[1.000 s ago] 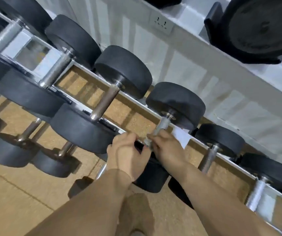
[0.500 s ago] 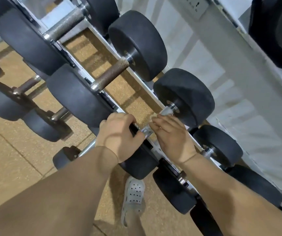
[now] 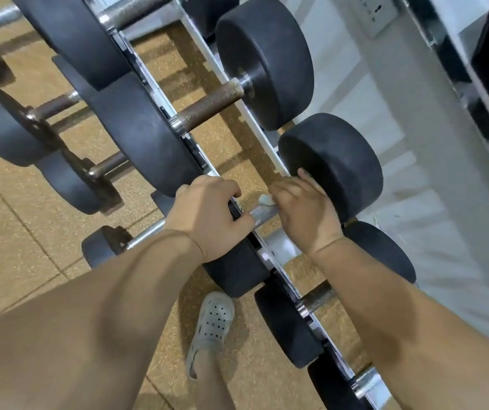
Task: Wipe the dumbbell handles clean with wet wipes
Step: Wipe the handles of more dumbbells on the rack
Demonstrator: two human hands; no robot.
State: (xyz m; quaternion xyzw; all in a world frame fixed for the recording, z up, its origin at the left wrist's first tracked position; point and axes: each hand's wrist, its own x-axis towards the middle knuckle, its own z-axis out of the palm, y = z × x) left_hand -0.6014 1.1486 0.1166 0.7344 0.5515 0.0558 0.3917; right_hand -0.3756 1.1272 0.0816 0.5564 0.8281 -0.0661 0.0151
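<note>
Head view: the person is leaning over the dumbbell rack, working on one dumbbell that is lying across its rails. The left hand is clamping its fingers over the dumbbell's near weight head, much as it was half a second ago. The right hand is now sitting further up the handle. Its fingers are curling round the bar and bunching a white wet wipe against it, and one fingertip is touching the far weight head. Earlier that hand was covering the middle of the bar, with steel showing beside the far head. Now bare steel is showing between the two hands. A grey perforated shoe is standing on the tan floor below.
</note>
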